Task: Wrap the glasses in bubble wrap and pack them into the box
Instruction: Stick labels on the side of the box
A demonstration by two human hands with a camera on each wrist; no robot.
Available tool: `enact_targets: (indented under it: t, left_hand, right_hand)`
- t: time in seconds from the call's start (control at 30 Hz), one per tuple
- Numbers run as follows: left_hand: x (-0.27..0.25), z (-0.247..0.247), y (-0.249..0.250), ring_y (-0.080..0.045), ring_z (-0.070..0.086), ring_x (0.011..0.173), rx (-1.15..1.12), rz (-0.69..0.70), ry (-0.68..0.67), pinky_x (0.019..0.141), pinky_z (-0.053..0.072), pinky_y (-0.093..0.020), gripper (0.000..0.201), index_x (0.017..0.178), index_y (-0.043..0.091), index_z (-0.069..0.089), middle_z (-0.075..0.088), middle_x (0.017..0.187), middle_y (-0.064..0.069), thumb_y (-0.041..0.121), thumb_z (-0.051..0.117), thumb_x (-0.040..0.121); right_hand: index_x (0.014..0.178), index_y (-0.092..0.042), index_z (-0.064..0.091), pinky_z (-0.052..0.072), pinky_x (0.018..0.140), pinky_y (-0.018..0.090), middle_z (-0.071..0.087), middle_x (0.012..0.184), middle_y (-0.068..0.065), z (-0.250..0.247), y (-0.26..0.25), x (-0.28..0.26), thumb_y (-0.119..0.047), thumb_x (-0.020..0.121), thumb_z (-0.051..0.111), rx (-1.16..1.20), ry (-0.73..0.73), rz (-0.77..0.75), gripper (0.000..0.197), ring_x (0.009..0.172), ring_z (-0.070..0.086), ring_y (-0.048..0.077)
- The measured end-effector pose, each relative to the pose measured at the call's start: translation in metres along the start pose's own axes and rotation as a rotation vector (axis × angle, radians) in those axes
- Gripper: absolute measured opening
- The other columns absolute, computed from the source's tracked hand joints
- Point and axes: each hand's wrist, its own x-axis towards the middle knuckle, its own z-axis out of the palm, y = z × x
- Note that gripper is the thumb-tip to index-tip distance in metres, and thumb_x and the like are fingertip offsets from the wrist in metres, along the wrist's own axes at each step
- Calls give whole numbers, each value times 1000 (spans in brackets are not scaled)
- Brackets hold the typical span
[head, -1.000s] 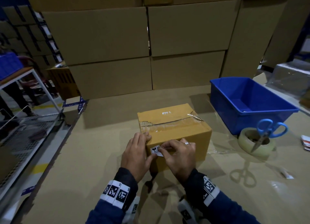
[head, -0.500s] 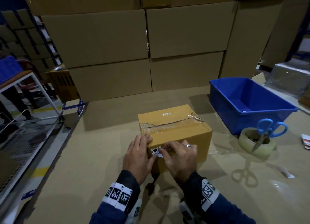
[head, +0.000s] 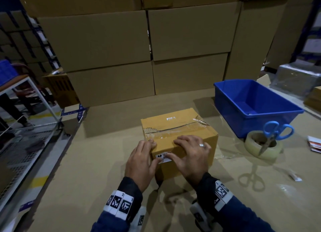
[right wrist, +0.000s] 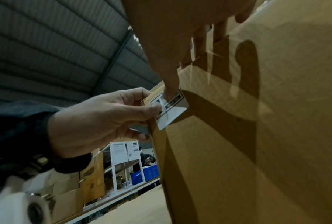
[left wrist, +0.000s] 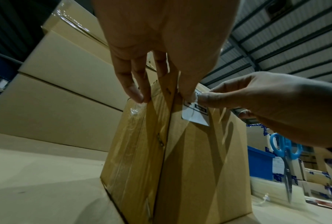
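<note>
Right hand fingers now spread flat over box top, both thumbs pressing label

A warehouse packing station: stacked cartons wall the tabletop's far edge, a corrugated metal roof overhead, tape roll, scissors, blue bin.

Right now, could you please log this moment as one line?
box taped shut | label on near side | left hand and right hand thumbs press label
</note>
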Motion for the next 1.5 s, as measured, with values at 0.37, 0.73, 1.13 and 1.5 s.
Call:
enact_targets:
  t: [0.37, 0.73, 1.13, 1.5]
  left_hand:
    - [1, 3, -3, -9, 58, 100, -77, 42, 76, 80, 52, -27, 36, 109, 19, 59, 57, 109, 7, 47, 47, 91]
    - [-1, 7, -4, -17, 61, 103, 16, 90, 47, 86, 50, -27, 56, 116, 18, 51, 56, 113, 0, 27, 83, 71]
    - [1, 0, -6, -11, 58, 92, -54, 70, 28, 74, 55, -29, 38, 113, 18, 57, 55, 110, 6, 24, 77, 80]
    - [3, 0, -6, -9, 56, 89, -116, 77, 72, 66, 57, -33, 22, 110, 17, 61, 55, 105, 8, 24, 66, 89]
  right_hand:
    - [98, -27, 71, 29, 90, 42, 68, 107, -9, 8, 14, -3, -60, 77, 59, 39, 48, -78, 41, 106, 55, 18]
    - [112, -30, 56, 38, 87, 47, 62, 114, -5, 4, 15, -6, -48, 64, 83, -126, -68, -129, 58, 109, 45, 18]
    - [111, -32, 50, 46, 81, 48, 60, 108, -4, -2, 9, -7, -49, 54, 86, -237, -84, -138, 70, 104, 46, 18]
    - [92, -31, 65, 41, 84, 51, 63, 93, -10, -6, 8, 7, -63, 82, 45, -92, -79, -114, 38, 92, 59, 21]
